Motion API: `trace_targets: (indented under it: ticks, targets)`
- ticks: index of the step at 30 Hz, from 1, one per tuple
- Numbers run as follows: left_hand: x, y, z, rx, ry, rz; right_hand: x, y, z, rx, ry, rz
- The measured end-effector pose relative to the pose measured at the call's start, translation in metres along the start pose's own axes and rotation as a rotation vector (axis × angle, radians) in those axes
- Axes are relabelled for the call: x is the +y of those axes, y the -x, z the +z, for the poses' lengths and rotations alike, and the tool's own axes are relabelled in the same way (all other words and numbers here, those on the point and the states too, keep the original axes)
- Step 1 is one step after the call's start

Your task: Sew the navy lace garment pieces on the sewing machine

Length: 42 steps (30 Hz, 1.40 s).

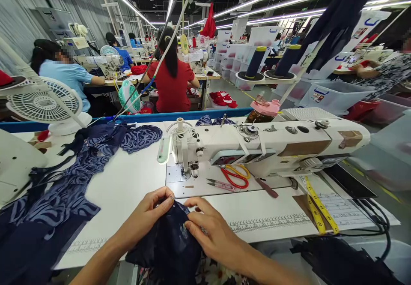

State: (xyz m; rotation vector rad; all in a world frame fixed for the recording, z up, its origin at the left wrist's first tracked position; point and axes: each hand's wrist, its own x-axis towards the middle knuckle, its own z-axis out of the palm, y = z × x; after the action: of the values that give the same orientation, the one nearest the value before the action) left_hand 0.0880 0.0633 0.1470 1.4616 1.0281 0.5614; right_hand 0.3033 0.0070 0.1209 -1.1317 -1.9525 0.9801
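A dark navy piece of fabric hangs over the front edge of the white sewing table. Its upper edge is pinched between the thumb and fingers of my left hand. On the other side, my right hand grips the same fabric, thumb and forefinger pressed together. Both hands are closed, in front of the white sewing machine. Its needle area lies just beyond them, with no cloth under it.
Patterned navy fabric pieces spread across the table's left. Red-handled scissors, thread snips and a seam ripper-like tool lie under the machine arm. A yellow tape measure drapes at right. Co-workers sit ahead, one in a red shirt.
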Motion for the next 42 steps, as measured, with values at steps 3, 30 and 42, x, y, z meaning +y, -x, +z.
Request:
trace_targets:
  ticks: [3, 30, 42]
  targets:
    - [-0.001, 0.005, -0.004, -0.03, 0.068, -0.016, 0.0, -0.006, -0.016, -0.12, -0.236, 0.063]
    - [-0.012, 0.007, 0.008, 0.112, -0.019, 0.033, 0.0, -0.012, 0.003, 0.129, 0.056, -0.041]
    - [-0.007, 0.005, 0.008, 0.073, -0.026, 0.031, 0.01, -0.028, -0.003, -0.01, -0.308, 0.242]
